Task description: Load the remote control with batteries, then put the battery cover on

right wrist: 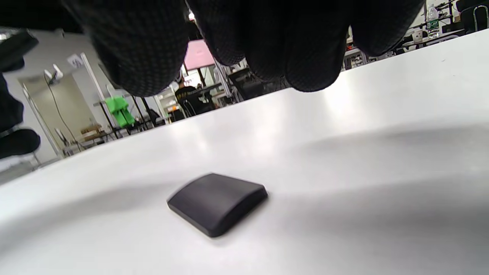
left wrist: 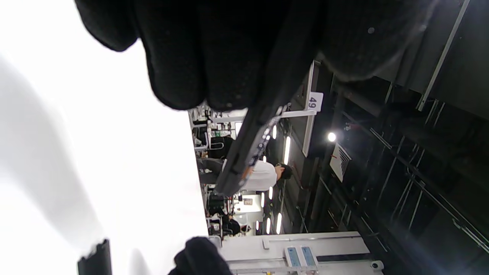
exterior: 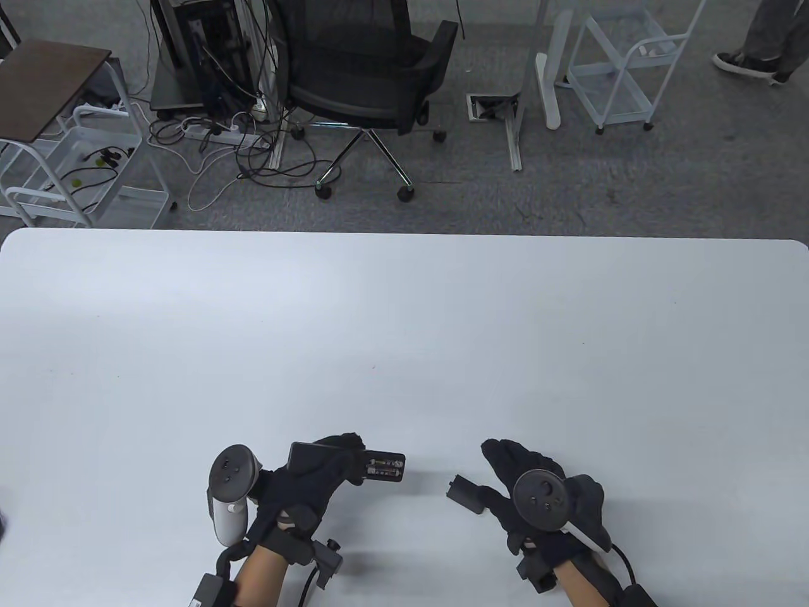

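Observation:
My left hand (exterior: 316,480) grips a black remote control (exterior: 373,466) above the white table, its open battery bay facing up with two batteries (exterior: 385,467) seated in it. In the left wrist view the remote (left wrist: 248,149) juts out edge-on from under my fingers (left wrist: 183,61). The black battery cover (exterior: 466,492) lies flat on the table just left of my right hand (exterior: 524,487). In the right wrist view the cover (right wrist: 217,202) lies on the table below my fingers (right wrist: 305,46), which hover above it without touching. The right hand is open and empty.
The white table (exterior: 404,329) stretches away beyond my hands. Past its far edge stand an office chair (exterior: 366,82), a white cart (exterior: 82,164) and cables on the floor.

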`<state>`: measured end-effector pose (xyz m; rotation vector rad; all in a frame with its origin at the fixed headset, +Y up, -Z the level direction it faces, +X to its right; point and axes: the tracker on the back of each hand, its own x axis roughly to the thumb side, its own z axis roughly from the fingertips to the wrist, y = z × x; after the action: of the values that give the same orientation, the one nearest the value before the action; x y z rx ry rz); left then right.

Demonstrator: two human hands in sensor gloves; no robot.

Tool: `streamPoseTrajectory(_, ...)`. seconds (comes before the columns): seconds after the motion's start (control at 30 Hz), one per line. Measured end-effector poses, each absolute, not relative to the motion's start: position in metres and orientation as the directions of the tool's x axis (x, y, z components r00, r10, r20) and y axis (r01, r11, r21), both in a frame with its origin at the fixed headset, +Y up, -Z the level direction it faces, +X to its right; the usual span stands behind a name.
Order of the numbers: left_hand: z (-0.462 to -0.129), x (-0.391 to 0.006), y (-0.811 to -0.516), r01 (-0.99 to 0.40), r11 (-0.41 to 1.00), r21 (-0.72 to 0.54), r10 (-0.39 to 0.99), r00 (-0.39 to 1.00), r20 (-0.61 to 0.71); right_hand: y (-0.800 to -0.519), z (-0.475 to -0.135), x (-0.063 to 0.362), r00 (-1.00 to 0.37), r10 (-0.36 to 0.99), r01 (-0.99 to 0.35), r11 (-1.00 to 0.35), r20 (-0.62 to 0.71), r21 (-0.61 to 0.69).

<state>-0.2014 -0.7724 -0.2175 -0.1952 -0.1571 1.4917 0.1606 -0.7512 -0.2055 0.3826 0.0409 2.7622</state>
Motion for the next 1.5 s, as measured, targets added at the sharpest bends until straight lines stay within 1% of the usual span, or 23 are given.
streamPoseTrajectory(0.07,-0.218,-0.202,-0.772,-0.973,0.071,-0.222,0.997,0.077,-0.017,-0.757,-0.207,0.156,-0.915,0.303,-0.281,-0.952,0.265,0.117)
streamPoseTrajectory(0.13,-0.218,-0.202,-0.772,-0.973,0.074,-0.22,0.997,0.08,-0.016,-0.762,-0.208,0.151,-0.928,0.263,-0.237,-0.963,0.264,0.128)
streamPoseTrajectory(0.2,-0.218,-0.202,-0.772,-0.972,0.081,-0.222,0.996,0.087,-0.014,-0.767,-0.208,0.144,-0.946,0.186,-0.152,-0.978,0.264,0.142)
streamPoseTrajectory(0.33,-0.218,-0.2,-0.772,-0.971,0.099,-0.219,0.995,0.104,-0.011,-0.772,-0.207,0.132,-0.954,0.065,-0.039,-0.995,0.292,0.094)
streamPoseTrajectory(0.43,-0.218,-0.2,-0.773,-0.97,0.102,-0.22,0.994,0.107,-0.011,-0.78,-0.207,0.125,-0.948,0.052,-0.011,-0.991,0.314,0.133)
streamPoseTrajectory(0.53,-0.218,-0.2,-0.772,-0.97,0.103,-0.219,0.994,0.108,-0.013,-0.782,-0.206,0.12,-0.944,-0.023,0.046,-0.997,0.329,0.062)
streamPoseTrajectory(0.63,-0.218,-0.2,-0.772,-0.97,0.102,-0.221,0.994,0.108,-0.015,-0.783,-0.209,0.121,-0.948,0.019,0.006,-0.997,0.318,0.08)
streamPoseTrajectory(0.83,-0.218,-0.198,-0.773,-0.968,0.103,-0.228,0.994,0.109,-0.017,-0.783,-0.212,0.123,-0.955,0.055,-0.026,-0.994,0.291,0.104)
streamPoseTrajectory(1.07,-0.218,-0.196,-0.773,-0.964,0.113,-0.242,0.993,0.121,-0.017,-0.783,-0.212,0.125,-0.95,0.088,-0.066,-0.994,0.3,0.084)
streamPoseTrajectory(1.1,-0.218,-0.196,-0.773,-0.963,0.114,-0.242,0.992,0.122,-0.017,-0.782,-0.211,0.125,-0.945,0.109,-0.089,-0.993,0.308,0.077)
streamPoseTrajectory(1.13,-0.218,-0.196,-0.773,-0.963,0.114,-0.242,0.992,0.122,-0.018,-0.782,-0.211,0.127,-0.93,0.175,-0.156,-0.984,0.322,0.083)
streamPoseTrajectory(1.17,-0.218,-0.196,-0.773,-0.963,0.114,-0.243,0.992,0.122,-0.018,-0.781,-0.211,0.127,-0.919,0.214,-0.193,-0.977,0.331,0.095)
streamPoseTrajectory(1.27,-0.218,-0.195,-0.773,-0.964,0.11,-0.243,0.993,0.119,-0.02,-0.78,-0.212,0.13,-0.892,0.303,-0.27,-0.952,0.336,0.144)
streamPoseTrajectory(1.43,-0.218,-0.195,-0.773,-0.962,0.112,-0.248,0.992,0.122,-0.024,-0.767,-0.209,0.14,-0.865,0.383,-0.38,-0.922,0.324,0.075)
streamPoseTrajectory(1.5,-0.218,-0.194,-0.774,-0.962,0.113,-0.25,0.992,0.123,-0.026,-0.758,-0.206,0.146,-0.827,0.46,-0.471,-0.881,0.324,0.048)
